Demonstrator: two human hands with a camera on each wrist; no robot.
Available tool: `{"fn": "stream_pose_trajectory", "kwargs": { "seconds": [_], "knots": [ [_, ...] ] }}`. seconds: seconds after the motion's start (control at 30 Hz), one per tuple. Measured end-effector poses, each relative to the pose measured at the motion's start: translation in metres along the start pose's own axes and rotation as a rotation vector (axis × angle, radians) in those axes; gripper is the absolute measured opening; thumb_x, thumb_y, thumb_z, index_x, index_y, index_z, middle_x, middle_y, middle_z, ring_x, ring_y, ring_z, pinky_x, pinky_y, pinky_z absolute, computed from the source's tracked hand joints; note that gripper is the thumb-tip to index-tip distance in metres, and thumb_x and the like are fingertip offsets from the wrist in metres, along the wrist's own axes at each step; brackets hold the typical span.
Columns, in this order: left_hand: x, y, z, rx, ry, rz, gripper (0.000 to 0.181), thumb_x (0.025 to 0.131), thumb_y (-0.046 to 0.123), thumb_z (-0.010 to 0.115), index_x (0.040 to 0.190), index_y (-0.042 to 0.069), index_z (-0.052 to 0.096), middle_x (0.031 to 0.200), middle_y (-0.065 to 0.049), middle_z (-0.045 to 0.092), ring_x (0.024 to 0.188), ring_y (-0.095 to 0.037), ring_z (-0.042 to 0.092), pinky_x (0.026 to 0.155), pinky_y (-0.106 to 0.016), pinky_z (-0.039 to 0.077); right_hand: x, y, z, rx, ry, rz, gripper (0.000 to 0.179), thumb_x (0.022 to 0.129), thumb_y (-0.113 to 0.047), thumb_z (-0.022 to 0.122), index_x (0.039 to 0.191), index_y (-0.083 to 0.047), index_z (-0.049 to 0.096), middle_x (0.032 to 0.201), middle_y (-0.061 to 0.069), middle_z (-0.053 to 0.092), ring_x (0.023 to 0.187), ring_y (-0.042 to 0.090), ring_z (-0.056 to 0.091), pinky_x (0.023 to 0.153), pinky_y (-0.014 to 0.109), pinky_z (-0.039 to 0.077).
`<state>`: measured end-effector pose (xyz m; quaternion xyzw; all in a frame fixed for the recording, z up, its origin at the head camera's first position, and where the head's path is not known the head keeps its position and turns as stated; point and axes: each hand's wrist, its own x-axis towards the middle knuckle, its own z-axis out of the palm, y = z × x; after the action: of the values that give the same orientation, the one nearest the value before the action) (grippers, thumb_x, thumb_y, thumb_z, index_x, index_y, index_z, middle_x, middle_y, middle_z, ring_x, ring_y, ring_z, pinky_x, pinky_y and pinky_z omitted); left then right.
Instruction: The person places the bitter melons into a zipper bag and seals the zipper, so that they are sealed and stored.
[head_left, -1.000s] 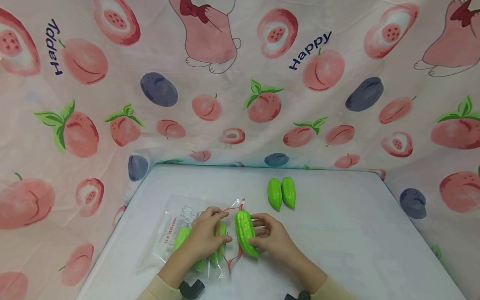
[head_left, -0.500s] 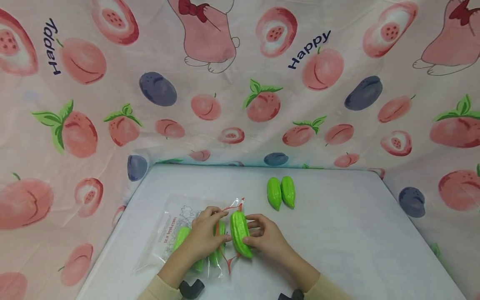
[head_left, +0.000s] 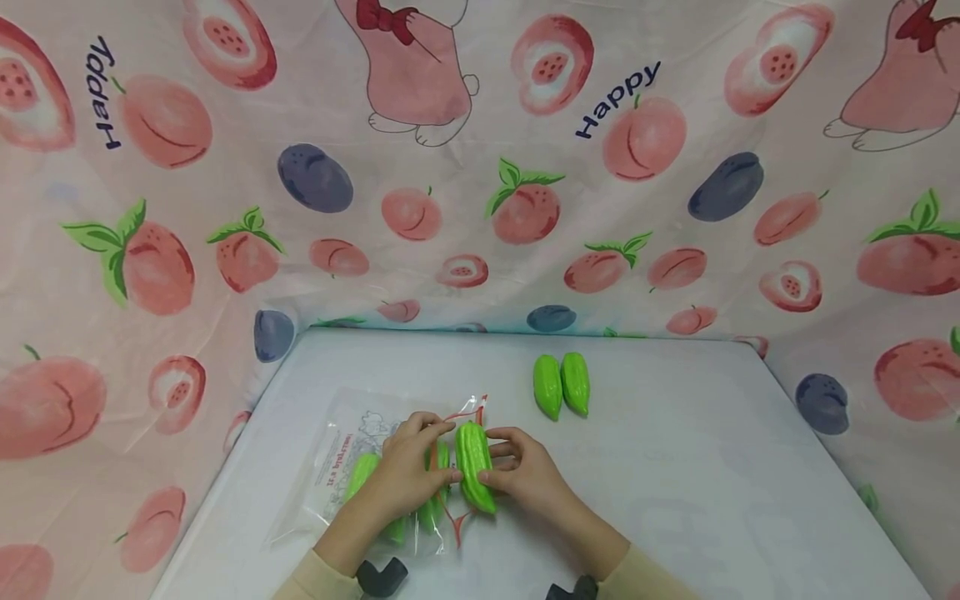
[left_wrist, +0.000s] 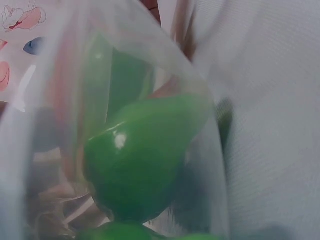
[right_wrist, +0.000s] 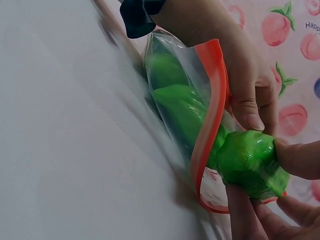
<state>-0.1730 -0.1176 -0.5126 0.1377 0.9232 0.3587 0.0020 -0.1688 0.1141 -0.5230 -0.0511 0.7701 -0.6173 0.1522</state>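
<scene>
My right hand (head_left: 528,471) grips a glossy green ridged gourd (head_left: 474,467), like a bitter melon, between thumb and fingers at the bag's mouth. The right wrist view shows the lumpy end of that gourd (right_wrist: 252,162) beside the red zip strip (right_wrist: 215,90). A clear zip bag (head_left: 330,492) lies flat with its mouth spread toward the right. My left hand (head_left: 412,467) holds the bag near its mouth, thumb close to the gourd. Inside are several green gourds (head_left: 363,475), partly hidden under the left hand; one bagged gourd (left_wrist: 140,155) fills the left wrist view.
Two more green gourds (head_left: 561,386) lie side by side on the white table (head_left: 675,467), toward the back. A fruit-printed cloth (head_left: 465,225) hangs behind and at the sides. Black wrist mounts (head_left: 382,577) sit near both cuffs.
My right hand has moved left with the gourd, bringing it closer to the left thumb and over the bag's mouth. The left hand and the bag stay almost still.
</scene>
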Motion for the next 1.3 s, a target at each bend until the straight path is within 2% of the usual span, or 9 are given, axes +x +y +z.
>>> {"fn": "stream_pose_trajectory", "kwargs": {
  "seconds": [0.23, 0.6, 0.9, 1.3],
  "knots": [
    [0.002, 0.0, 0.0, 0.001, 0.007, -0.001, 0.075, 0.081, 0.036, 0.096, 0.147, 0.02, 0.066, 0.141, 0.005, 0.057, 0.128, -0.021, 0.057, 0.113, -0.06, 0.041, 0.004, 0.001, 0.004, -0.022, 0.017, 0.019, 0.067, 0.087, -0.009, 0.085, 0.147, -0.002, 0.056, 0.124, 0.019, 0.073, 0.099, 0.021, 0.076, 0.081, 0.035, 0.066],
    [0.003, 0.001, -0.001, -0.013, 0.02, 0.017, 0.075, 0.08, 0.033, 0.097, 0.146, 0.017, 0.067, 0.141, 0.002, 0.057, 0.132, -0.024, 0.057, 0.116, -0.061, 0.039, 0.004, -0.002, 0.015, 0.02, 0.028, 0.04, 0.067, 0.088, -0.008, 0.085, 0.146, 0.001, 0.054, 0.125, 0.022, 0.071, 0.1, 0.025, 0.078, 0.08, 0.038, 0.067],
    [0.003, 0.001, -0.001, -0.001, 0.015, 0.015, 0.075, 0.08, 0.033, 0.096, 0.147, 0.017, 0.067, 0.141, 0.002, 0.057, 0.132, -0.024, 0.057, 0.115, -0.061, 0.04, 0.007, 0.0, 0.021, 0.048, 0.021, 0.063, 0.068, 0.088, -0.005, 0.083, 0.148, 0.003, 0.052, 0.124, 0.023, 0.067, 0.097, 0.021, 0.076, 0.078, 0.037, 0.067],
    [0.003, -0.002, 0.0, -0.001, 0.017, 0.009, 0.074, 0.079, 0.033, 0.097, 0.146, 0.018, 0.067, 0.14, 0.005, 0.057, 0.131, -0.021, 0.057, 0.115, -0.058, 0.039, 0.005, 0.001, 0.025, -0.019, 0.049, 0.049, 0.066, 0.086, -0.007, 0.085, 0.146, 0.0, 0.056, 0.12, 0.018, 0.07, 0.096, 0.02, 0.074, 0.08, 0.034, 0.066]
  ]
}}
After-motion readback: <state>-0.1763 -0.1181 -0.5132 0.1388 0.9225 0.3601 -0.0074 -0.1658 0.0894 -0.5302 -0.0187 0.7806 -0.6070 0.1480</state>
